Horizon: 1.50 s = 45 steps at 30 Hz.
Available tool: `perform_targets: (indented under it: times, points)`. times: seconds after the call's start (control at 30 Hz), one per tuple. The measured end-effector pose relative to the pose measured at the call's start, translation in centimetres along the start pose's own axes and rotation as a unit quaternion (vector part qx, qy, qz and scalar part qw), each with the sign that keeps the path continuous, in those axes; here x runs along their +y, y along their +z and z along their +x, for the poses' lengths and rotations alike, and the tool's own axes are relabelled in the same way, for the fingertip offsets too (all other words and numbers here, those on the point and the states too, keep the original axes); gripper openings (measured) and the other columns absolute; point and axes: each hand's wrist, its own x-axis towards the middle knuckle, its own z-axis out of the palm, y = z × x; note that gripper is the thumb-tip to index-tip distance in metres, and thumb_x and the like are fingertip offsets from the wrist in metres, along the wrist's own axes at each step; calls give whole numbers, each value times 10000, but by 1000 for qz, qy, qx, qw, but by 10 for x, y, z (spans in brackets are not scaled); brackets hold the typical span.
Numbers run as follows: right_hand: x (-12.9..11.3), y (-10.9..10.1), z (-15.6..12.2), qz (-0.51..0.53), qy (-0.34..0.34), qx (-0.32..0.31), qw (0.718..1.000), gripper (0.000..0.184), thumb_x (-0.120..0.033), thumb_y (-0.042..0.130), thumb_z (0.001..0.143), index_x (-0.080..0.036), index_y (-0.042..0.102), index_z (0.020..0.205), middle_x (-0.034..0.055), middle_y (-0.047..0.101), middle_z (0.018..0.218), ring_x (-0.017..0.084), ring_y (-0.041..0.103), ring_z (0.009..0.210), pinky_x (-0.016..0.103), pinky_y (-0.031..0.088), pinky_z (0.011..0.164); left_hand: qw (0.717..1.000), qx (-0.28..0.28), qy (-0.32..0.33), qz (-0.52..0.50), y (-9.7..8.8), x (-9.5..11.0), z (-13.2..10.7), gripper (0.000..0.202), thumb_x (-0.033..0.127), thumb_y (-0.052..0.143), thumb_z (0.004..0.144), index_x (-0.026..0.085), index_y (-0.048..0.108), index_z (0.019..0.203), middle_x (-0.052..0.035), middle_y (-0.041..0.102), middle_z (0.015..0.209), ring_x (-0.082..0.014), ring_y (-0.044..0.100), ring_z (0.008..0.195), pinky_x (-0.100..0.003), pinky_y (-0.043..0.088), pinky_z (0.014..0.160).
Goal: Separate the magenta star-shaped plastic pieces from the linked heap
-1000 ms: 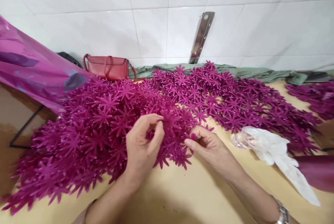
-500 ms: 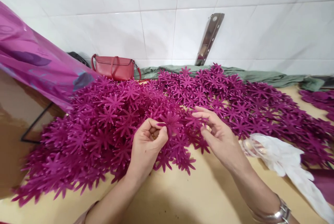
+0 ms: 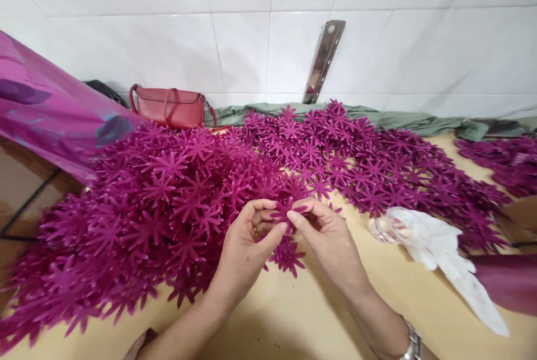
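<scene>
Between my two hands is a magenta flower-shaped piece [image 3: 287,212] with several narrow petals. My left hand [image 3: 254,237] is closed on its left side, thumb and forefinger pinching near the petals; a ring shows on one finger. My right hand [image 3: 331,237] pinches the same piece from the right, its thumb lying over the petals near the centre. A large heap of matching magenta flower pieces [image 3: 159,220] spreads to the left and just behind my hands. Part of the heap is hidden by my fingers.
More flower pieces [image 3: 377,169] lie across the back right of the table [image 3: 293,321]. A white plastic bag [image 3: 436,242] rests at right. By the tiled wall are a red handbag [image 3: 170,108], green cloth [image 3: 394,119] and a metal strip [image 3: 325,60]. Pink plastic sheeting [image 3: 54,108] slopes in from the left.
My right hand has come left to my left hand and now pinches the flower piece as well. The view has shifted slightly to the right.
</scene>
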Motion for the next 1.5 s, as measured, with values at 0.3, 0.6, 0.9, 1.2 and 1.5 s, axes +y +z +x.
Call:
perform_targets:
  times: [0.3, 0.6, 0.9, 1.2, 1.5]
  points:
    - [8, -2, -12, -129, -71, 23, 989, 369, -390, 545, 1027, -234, 501, 695, -16, 500, 710, 163, 492, 680, 296, 411, 653, 1000, 8, -27, -4, 7, -7, 5, 240, 397, 798, 839, 176, 714, 882, -21, 709, 859, -148, 625, 781, -254, 514, 751]
    - [16, -10, -11, -137, -103, 80, 982, 269, -349, 582, 1021, -236, 649, 787, 5, 615, 766, 182, 565, 745, 311, 441, 721, 1000, 3, -2, -4, 14, -16, 4, 256, 402, 787, 845, 181, 660, 819, 17, 634, 791, -115, 546, 716, -230, 469, 704]
    - [28, -8, -12, -108, -101, 85, 985, 102, -300, 678, 966, -259, 771, 962, 29, 680, 928, 189, 644, 874, 320, 518, 799, 994, 19, -53, -89, 21, -26, 8, 287, 254, 860, 771, 185, 706, 1003, -18, 762, 943, -138, 687, 893, -246, 548, 831]
    - [-12, -20, -16, -195, -193, 53, 960, 166, -201, 687, 952, -276, 770, 1074, 30, 768, 983, 195, 708, 903, 327, 562, 828, 993, 6, -41, -113, 16, -24, 3, 192, 280, 838, 822, 191, 750, 968, -16, 767, 943, -128, 670, 850, -232, 543, 795]
    - [-19, -38, -1, -173, -164, 205, 949, 202, -283, 719, 936, -252, 719, 1136, 32, 716, 1026, 184, 665, 906, 336, 538, 854, 982, 78, -77, -156, 2, -23, -5, 227, 347, 848, 830, 188, 725, 938, 18, 685, 898, -76, 616, 785, -196, 514, 783]
